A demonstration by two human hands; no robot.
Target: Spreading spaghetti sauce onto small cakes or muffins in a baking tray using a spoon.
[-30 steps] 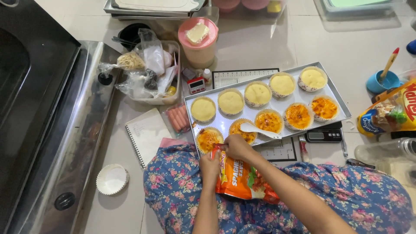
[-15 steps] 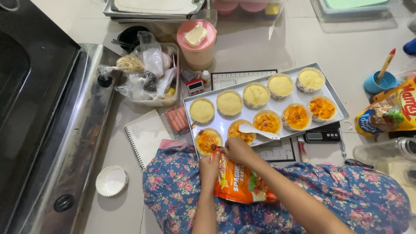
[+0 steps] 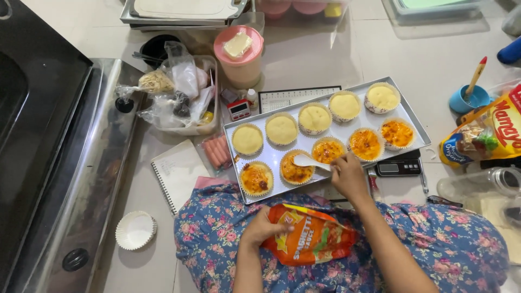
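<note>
— What's different from a second ago?

— The right hand [image 3: 348,176]. It was close in by the pouch [image 3: 312,241], near the front-left cups. Now it has swung out to the right. Its grip pinches the handle of the spoon [image 3: 305,160], and the bowl points left.

— Where is the bowl?

— At the far edge of the second front cup [image 3: 296,170], low over the orange topping. I can't tell whether it touches.

— And the other hand?

— The left hand [image 3: 261,230] hasn't moved. Its grip is closed around the top of the pouch, which lies across the lap just in front of the tray [image 3: 412,127]. The tray is on the floor, right against the person's knees.

— So how does the tray stand?

— All five front cups carry orange-red topping. The five in the back row [image 3: 315,118] are plain yellow, the same as before. I'd judge the spoon is spreading what is already in the second cup. It isn't bringing more, since the pouch is held shut-handed on the lap and not tipped over the tray.

— Anything else close by?

— A scale [image 3: 398,167] is just right of the spoon hand. A notebook [image 3: 176,172] lies left of the tray, and a stack of paper cases [image 3: 135,230] farther left.
</note>
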